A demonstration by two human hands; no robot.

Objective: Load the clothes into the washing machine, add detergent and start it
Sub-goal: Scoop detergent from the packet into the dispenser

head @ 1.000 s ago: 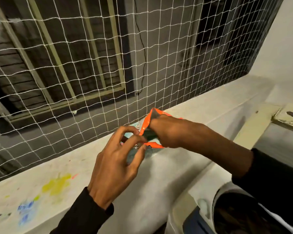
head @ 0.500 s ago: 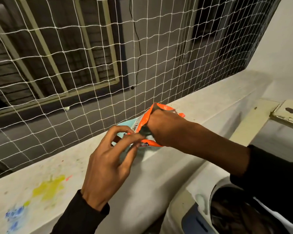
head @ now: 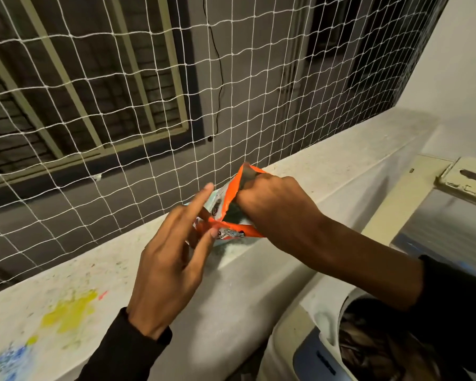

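**Carefully now: an open detergent pouch at the lip of the ledge**

Right now my right hand (head: pixel 270 204) is pushed down into the mouth of the orange-rimmed detergent pouch (head: pixel 227 213), fingers curled out of sight inside it, so I cannot tell whether they have closed on a scoop, on powder, or on nothing. My left hand (head: pixel 173 259) steadies the near rim: thumb and one finger pinch the orange edge, while the forefinger points up straight and loose, doing no work.

The pouch stands on the speckled ledge (head: pixel 327 171), close to its front edge and just in front of the white netting (head: pixel 149 92). The washing machine (head: pixel 300 339) sits below to my right, its tub open and dark clothes (head: pixel 368 350) already inside.

What worries me:

- My pinch is light and on one side only. If I draw my right hand out fast, I judge the pouch could tip forward off the ledge and spill.
- The mouth is narrow around my wrist, so a full fist may snag the rim and drag the pouch along.
- Carrying loose powder across the gap between ledge and tub would likely scatter some down the machine's side.

A fuller left-hand grip would help.
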